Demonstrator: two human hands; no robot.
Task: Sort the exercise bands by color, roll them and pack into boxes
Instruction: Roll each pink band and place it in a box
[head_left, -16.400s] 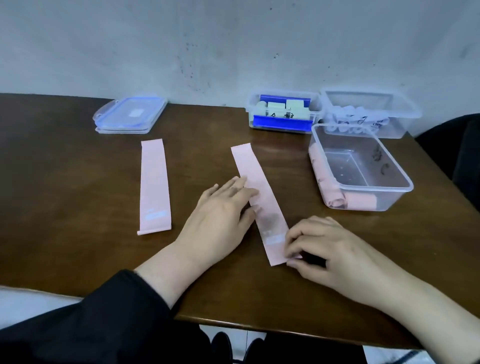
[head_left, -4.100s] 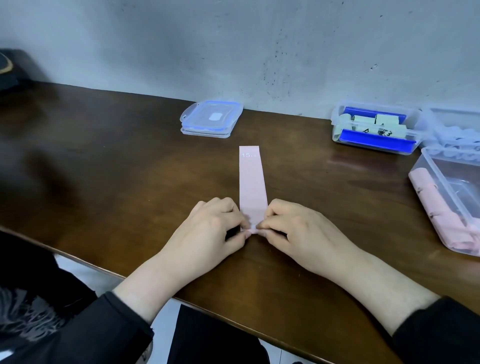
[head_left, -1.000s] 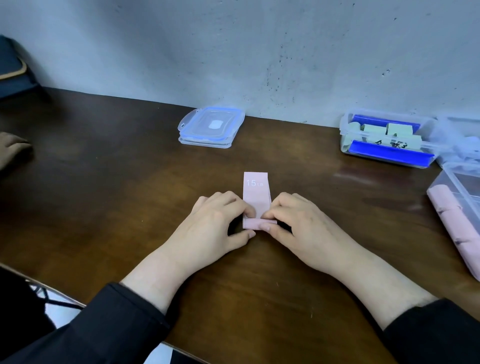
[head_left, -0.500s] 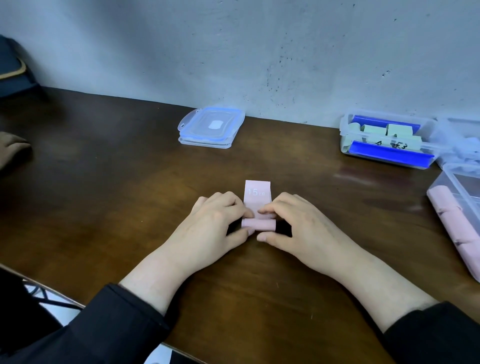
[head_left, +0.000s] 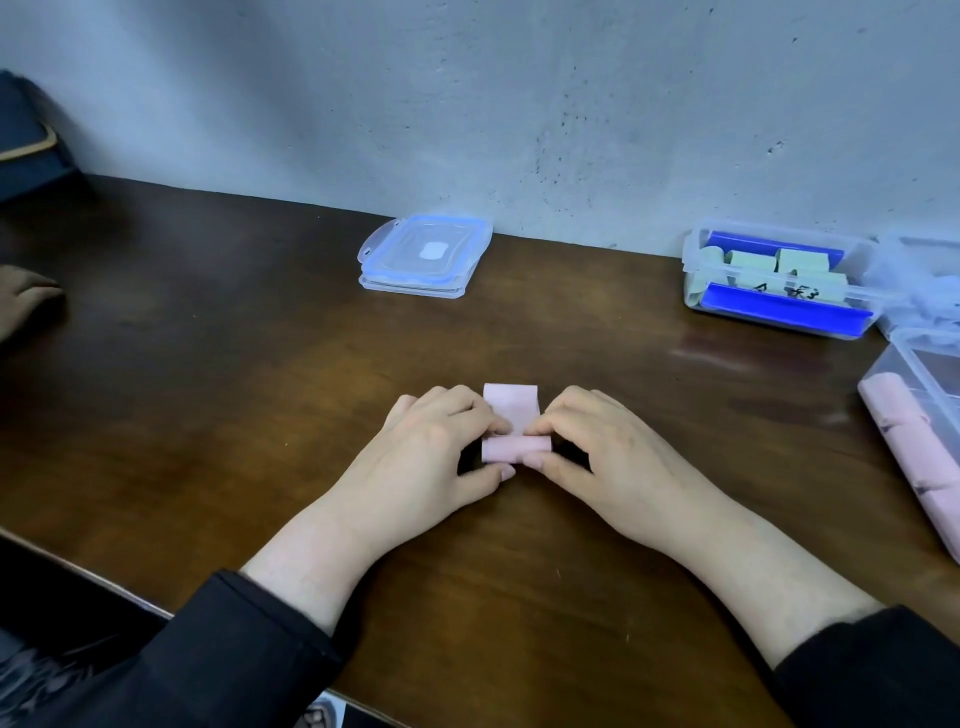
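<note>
Now we see bare wood on the table (head_left: 208, 415) stretching wide to the left, its near edge cutting diagonally under our sleeves. At far left a brown cloth item (head_left: 23, 301) lies by the edge. A stack of blue-rimmed lids (head_left: 423, 257) sits against the wall, well apart from our hands. Centrally, our left hand (head_left: 431, 457) and right hand (head_left: 602, 457) each pinch one end of the pink exercise band (head_left: 514, 441), nearly rolled, a short flat tail beyond it. Rightward, a clear box with blue and green rolls (head_left: 779, 291) stands near the wall; another clear box holding pink rolls (head_left: 914, 441) crowds the right edge.
</note>
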